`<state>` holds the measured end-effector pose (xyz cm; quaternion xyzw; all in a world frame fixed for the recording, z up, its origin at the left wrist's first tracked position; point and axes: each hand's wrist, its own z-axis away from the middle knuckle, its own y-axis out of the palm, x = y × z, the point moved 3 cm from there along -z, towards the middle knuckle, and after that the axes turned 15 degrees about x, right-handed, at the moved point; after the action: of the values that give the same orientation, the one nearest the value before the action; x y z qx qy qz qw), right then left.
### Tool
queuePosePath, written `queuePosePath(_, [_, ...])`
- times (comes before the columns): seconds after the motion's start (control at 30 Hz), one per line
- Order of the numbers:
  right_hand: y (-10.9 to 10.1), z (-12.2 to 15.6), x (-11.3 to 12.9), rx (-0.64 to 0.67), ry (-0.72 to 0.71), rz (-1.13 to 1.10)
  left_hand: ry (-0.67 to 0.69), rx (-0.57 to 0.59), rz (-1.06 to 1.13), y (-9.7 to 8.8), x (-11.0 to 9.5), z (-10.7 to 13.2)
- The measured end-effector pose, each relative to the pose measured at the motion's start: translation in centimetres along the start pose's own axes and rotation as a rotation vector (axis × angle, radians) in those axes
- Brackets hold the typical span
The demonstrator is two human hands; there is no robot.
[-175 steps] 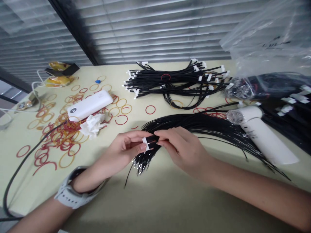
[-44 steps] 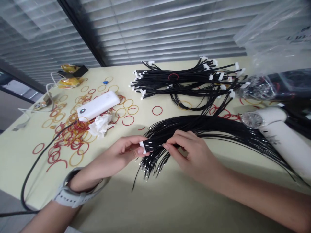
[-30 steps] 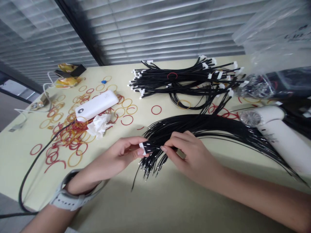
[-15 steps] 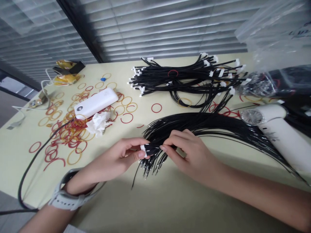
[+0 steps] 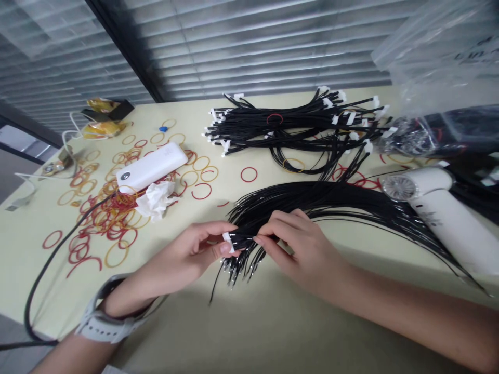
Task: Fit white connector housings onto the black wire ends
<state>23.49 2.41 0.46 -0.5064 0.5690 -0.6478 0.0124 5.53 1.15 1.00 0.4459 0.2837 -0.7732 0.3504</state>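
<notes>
Between the thumb and fingers of my left hand (image 5: 206, 246) is a small white connector (image 5: 228, 241), with black wires running out of it to the right. My right hand (image 5: 294, 241) pinches black wire just right of the connector; the fingertips hide exactly how many strands. Beneath both hands lies a thick bundle of loose black wires (image 5: 343, 200), its shiny metal-tipped ends fanned out around my fingers. A grey watch strap (image 5: 103, 327) circles my left wrist.
Black cables with white connectors (image 5: 253, 122) lie behind. Red and yellow rubber bands (image 5: 120, 228), a white power bank (image 5: 156, 166) and crumpled tissue (image 5: 156, 201) are left. A white handheld fan (image 5: 448, 223) and clear plastic bag (image 5: 440, 67) are right. A black cord (image 5: 29, 296) crosses the left edge.
The whole view has shifted slightly, moving the table's contents a little left in the picture. Both hands keep nearly the same pose at the connector and wires.
</notes>
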Motion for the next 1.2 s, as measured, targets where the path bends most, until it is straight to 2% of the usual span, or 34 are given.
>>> queuePosePath(0.47, [-0.02, -0.16, 0.13, 0.081, -0.032, 0.085, -0.040, 0.059, 0.030, -0.02, 0.11, -0.12])
queuePosePath(0.7, [-0.19, -0.15, 0.21, 0.092, -0.049, 0.099, -0.089, 0.039, -0.083, -0.08, 0.23, 0.20])
queuePosePath(0.97, [-0.07, -0.18, 0.29, 0.105, -0.058, 0.099, -0.086, 0.006, -0.278, -0.18, 0.10, 0.25])
queuePosePath(1.2, [-0.01, -0.24, 0.43, 0.113, -0.076, 0.016, -0.068, 0.002, -0.264, 0.04, 0.29, 0.32])
